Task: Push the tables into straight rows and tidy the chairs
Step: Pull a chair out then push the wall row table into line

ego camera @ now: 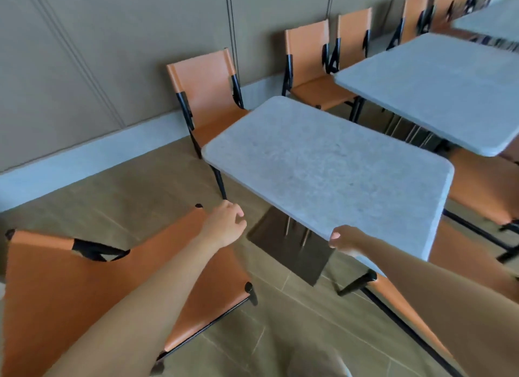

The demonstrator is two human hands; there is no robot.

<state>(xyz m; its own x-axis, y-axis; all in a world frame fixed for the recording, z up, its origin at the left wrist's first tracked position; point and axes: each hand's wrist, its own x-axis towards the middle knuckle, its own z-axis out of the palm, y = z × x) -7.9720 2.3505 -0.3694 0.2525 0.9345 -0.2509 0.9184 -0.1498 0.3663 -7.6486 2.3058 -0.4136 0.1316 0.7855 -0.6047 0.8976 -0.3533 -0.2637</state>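
Note:
A grey stone-topped table (323, 163) stands skewed in the middle, its near corner pointing at me. My right hand (346, 243) grips that near corner, thumb on the edge. Just left of the table's near left edge, my left hand (226, 225) hovers with loosely curled fingers, holding nothing and apart from the top. An orange chair with a black frame (205, 79) sits at the table's far side against the wall. Another orange chair (70, 287) is under my left arm, and a third (393, 298) is below my right arm.
A second grey table (438, 90) stands to the right, a third (491, 20) beyond it. Several orange chairs (309, 45) line the wall behind them. More orange chairs (483, 197) sit at the right. The wall and its grey skirting (84, 155) run along the left.

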